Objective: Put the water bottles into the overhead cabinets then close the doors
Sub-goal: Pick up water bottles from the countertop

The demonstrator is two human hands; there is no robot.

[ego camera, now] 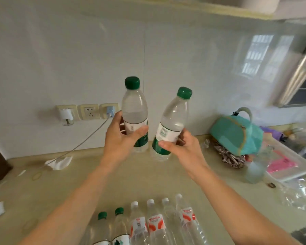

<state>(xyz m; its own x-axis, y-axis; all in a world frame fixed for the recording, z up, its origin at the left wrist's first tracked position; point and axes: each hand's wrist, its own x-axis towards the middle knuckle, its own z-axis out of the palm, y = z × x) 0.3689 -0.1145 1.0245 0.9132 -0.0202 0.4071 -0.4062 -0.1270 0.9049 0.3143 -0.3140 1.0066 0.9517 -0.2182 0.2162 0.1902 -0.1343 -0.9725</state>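
- Head view: two green-capped water bottles held in the air above the counter (pixel 95 174), in front of the white tiled wall (pixel 60 59)
- Left bottle (pixel 135 110): upright, part filled; left hand (pixel 121 137) wraps its labelled lower half, thumb across the front, fingers behind
- Right bottle (pixel 171 124): cap tilted to the right, part filled; right hand (pixel 182 147) grasps its lower body, thumb on the green band, fingers round the far side
- The two held bottles are just beside each other and do not touch
- Row of standing bottles (pixel 148 225) at the near edge of the counter, between the forearms: two with green caps on the left, four with white caps and red-and-white labels on the right
- Underside of the overhead cabinet (pixel 184 9) runs along the top of the view; its doors cannot be seen
- Three wall sockets (pixel 88 112) above the back edge of the counter, left of the held bottles; the left and right ones carry plugs, and a cable (pixel 88 137) runs from the right one down to the counter
- Crumpled white tissue (pixel 59 162) near the back edge, left side
- Teal bag (pixel 235 135) with a grey handle lies toward the right back of the counter, on crumpled foil (pixel 228 156)
- Small clear cup (pixel 256 172) and a clear tray with pink contents (pixel 286 165) near the right edge
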